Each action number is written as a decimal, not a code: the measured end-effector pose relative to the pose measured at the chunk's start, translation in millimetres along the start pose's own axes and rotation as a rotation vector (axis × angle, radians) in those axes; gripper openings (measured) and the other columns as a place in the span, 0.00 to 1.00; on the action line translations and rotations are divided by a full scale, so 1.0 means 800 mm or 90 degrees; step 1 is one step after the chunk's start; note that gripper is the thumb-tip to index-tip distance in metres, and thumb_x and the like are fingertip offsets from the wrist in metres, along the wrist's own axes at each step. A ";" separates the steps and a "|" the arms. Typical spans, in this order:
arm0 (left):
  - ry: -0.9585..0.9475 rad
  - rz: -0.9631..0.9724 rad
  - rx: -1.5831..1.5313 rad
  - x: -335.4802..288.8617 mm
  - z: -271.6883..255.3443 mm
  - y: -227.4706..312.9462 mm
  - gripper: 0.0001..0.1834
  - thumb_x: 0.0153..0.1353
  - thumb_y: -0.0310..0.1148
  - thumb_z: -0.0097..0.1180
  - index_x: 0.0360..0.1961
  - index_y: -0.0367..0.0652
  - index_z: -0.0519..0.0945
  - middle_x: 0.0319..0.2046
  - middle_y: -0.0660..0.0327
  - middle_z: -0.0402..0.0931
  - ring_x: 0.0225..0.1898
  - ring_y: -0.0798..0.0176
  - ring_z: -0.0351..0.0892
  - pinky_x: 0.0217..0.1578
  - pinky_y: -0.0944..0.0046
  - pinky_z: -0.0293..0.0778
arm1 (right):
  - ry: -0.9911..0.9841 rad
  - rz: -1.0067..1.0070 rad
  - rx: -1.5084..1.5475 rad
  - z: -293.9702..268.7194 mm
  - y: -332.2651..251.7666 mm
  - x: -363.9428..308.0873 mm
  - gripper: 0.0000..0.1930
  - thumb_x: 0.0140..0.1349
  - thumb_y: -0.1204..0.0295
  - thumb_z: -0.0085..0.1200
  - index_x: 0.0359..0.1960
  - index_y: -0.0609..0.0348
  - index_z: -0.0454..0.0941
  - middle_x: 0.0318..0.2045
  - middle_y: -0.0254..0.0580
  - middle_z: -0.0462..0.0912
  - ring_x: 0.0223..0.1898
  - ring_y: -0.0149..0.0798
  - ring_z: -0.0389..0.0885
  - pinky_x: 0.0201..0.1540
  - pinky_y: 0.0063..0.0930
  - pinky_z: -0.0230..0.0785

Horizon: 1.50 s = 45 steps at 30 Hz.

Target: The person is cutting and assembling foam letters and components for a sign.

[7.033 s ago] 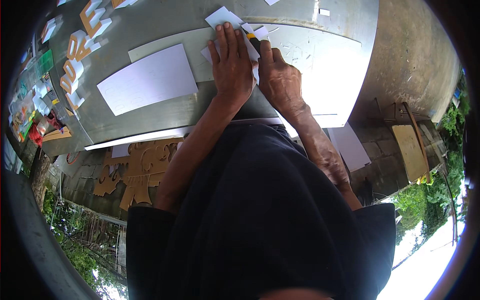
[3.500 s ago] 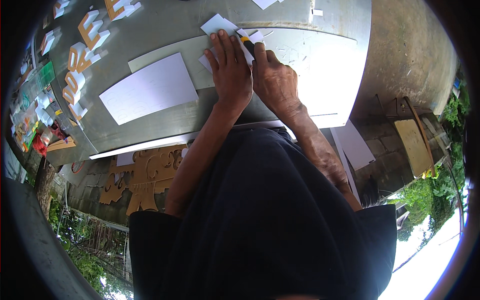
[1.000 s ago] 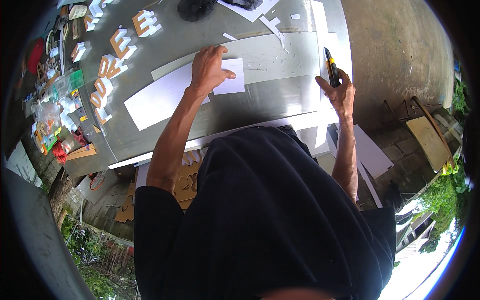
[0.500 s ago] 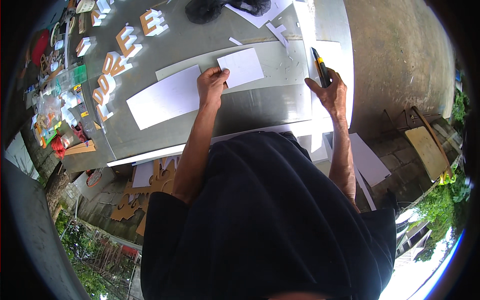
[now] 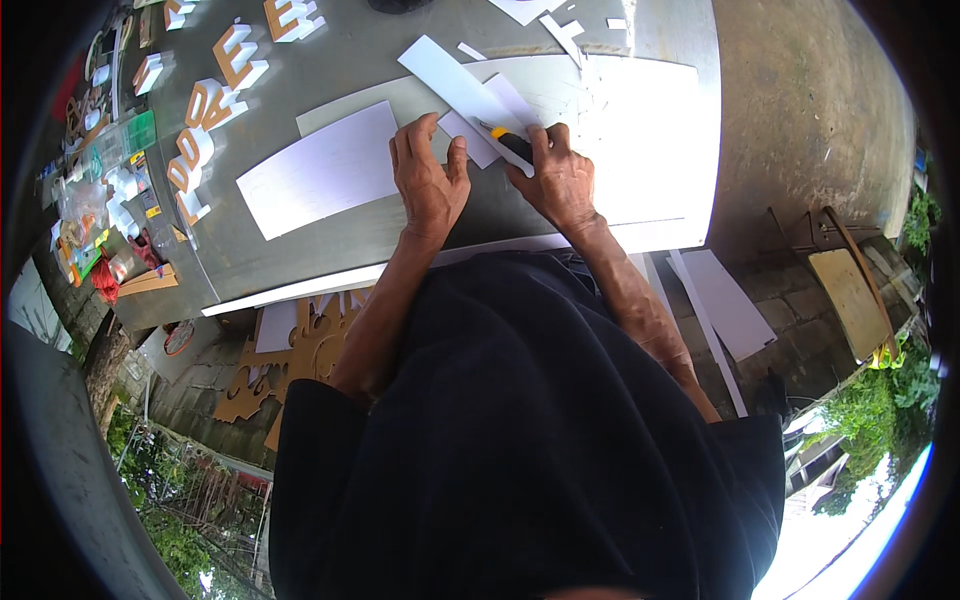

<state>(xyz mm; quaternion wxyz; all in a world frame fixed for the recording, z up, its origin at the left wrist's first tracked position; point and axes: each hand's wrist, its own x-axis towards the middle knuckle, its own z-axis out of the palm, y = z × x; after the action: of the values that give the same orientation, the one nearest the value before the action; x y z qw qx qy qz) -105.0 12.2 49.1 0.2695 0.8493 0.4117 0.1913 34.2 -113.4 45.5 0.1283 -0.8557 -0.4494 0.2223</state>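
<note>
My right hand (image 5: 562, 178) is closed round a yellow-and-black utility knife (image 5: 512, 142), its tip pointing left over a small white card (image 5: 468, 138). Lying slantwise across that card is a long white strip (image 5: 445, 80), whose lower end reaches close to my right fingers. My left hand (image 5: 430, 185) hovers just left of the card, fingers bent and apart, holding nothing. Beside its fingertips lies a larger white sheet (image 5: 325, 165) with a curved upper edge. Under these pieces is a pale cutting board (image 5: 640, 150), brightly sunlit on its right side.
White-sided brown letters (image 5: 240, 60) stand in a row at the left of the metal table (image 5: 330, 60). Thin white offcuts (image 5: 565, 38) lie at the far side. Clear bags and tools crowd the left edge (image 5: 90, 190). A chair (image 5: 850, 290) stands at the right.
My left hand has let go of the small card. My right hand has come left with the knife, over the card. The white strip now lies across the card.
</note>
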 end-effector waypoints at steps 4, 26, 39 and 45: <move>-0.071 0.113 -0.017 -0.001 0.018 -0.008 0.38 0.61 0.29 0.60 0.70 0.34 0.58 0.64 0.42 0.61 0.64 0.38 0.62 0.65 0.43 0.62 | 0.064 -0.015 -0.011 0.018 0.002 -0.006 0.35 0.52 0.56 0.72 0.56 0.58 0.70 0.44 0.48 0.74 0.31 0.46 0.85 0.27 0.37 0.79; -0.106 0.124 0.043 -0.010 0.034 -0.022 0.59 0.46 0.46 0.77 0.73 0.35 0.54 0.68 0.43 0.62 0.67 0.40 0.59 0.68 0.42 0.55 | 0.155 0.163 0.015 -0.029 0.067 -0.015 0.33 0.51 0.56 0.69 0.59 0.53 0.73 0.46 0.51 0.75 0.39 0.52 0.85 0.38 0.47 0.80; -0.084 0.088 0.066 0.008 0.024 -0.021 0.58 0.43 0.46 0.79 0.71 0.37 0.58 0.61 0.45 0.65 0.63 0.42 0.63 0.64 0.42 0.59 | 0.152 0.219 0.033 -0.060 0.123 -0.013 0.33 0.52 0.56 0.71 0.58 0.53 0.76 0.44 0.51 0.77 0.42 0.48 0.84 0.43 0.45 0.81; -0.038 -0.008 0.136 0.022 0.035 -0.001 0.56 0.44 0.50 0.79 0.69 0.35 0.61 0.56 0.45 0.64 0.57 0.42 0.65 0.55 0.43 0.70 | 0.141 0.249 0.072 -0.069 0.112 -0.012 0.34 0.51 0.57 0.72 0.59 0.53 0.76 0.44 0.50 0.77 0.43 0.47 0.85 0.44 0.44 0.82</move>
<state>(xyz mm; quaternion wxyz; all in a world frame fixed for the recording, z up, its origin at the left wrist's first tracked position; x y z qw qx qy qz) -80.1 18.1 29.0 0.1907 0.8758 0.4271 0.1189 120.5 -172.5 58.2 0.1787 -0.9373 -0.2447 0.1723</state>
